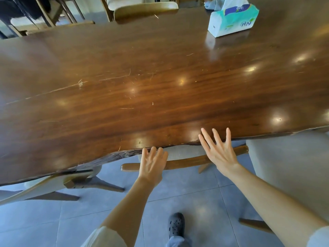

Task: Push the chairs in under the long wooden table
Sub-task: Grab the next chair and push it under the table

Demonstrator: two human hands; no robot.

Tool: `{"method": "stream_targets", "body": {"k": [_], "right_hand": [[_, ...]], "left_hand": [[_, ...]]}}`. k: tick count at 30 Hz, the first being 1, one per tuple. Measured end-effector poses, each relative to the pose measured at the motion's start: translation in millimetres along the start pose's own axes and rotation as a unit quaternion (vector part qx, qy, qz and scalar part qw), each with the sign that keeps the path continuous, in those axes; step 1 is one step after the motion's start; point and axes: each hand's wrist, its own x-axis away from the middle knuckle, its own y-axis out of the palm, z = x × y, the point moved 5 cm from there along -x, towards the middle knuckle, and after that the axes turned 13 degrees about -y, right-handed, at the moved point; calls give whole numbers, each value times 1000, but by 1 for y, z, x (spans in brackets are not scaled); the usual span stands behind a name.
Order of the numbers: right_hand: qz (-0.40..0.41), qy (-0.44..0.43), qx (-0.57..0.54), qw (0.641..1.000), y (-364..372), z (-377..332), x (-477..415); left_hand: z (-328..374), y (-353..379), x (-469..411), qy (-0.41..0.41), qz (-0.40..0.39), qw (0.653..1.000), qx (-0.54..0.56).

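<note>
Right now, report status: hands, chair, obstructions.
Left hand on the middle chair's wooden backrest, fingers open. Right hand open above it. Chair tucked under the long table. Nothing blocking visible.

The left hand (153, 164) is lying flat over the curved wooden backrest of a grey-cushioned chair (192, 160) tucked under the long, glossy brown wooden table (142, 86). The right hand (218, 148) is hovering open, fingers spread, at the table's edge.
</note>
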Motion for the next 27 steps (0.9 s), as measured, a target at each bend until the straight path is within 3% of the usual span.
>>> {"method": "stream_targets", "body": {"k": [4, 18, 23, 27], "right_hand": [[-11, 39, -12, 999, 13, 9, 8], [9, 58, 7, 998, 7, 11, 1], [16, 76, -6, 997, -5, 18, 19], [20, 38, -29, 999, -8, 16, 51]], "left_hand": [[18, 8, -1, 12, -5, 1000, 2], [16, 17, -15, -40, -21, 999, -28], [9, -3, -13, -19, 8, 998, -63], [19, -23, 2, 46, 24, 996, -68]]}}
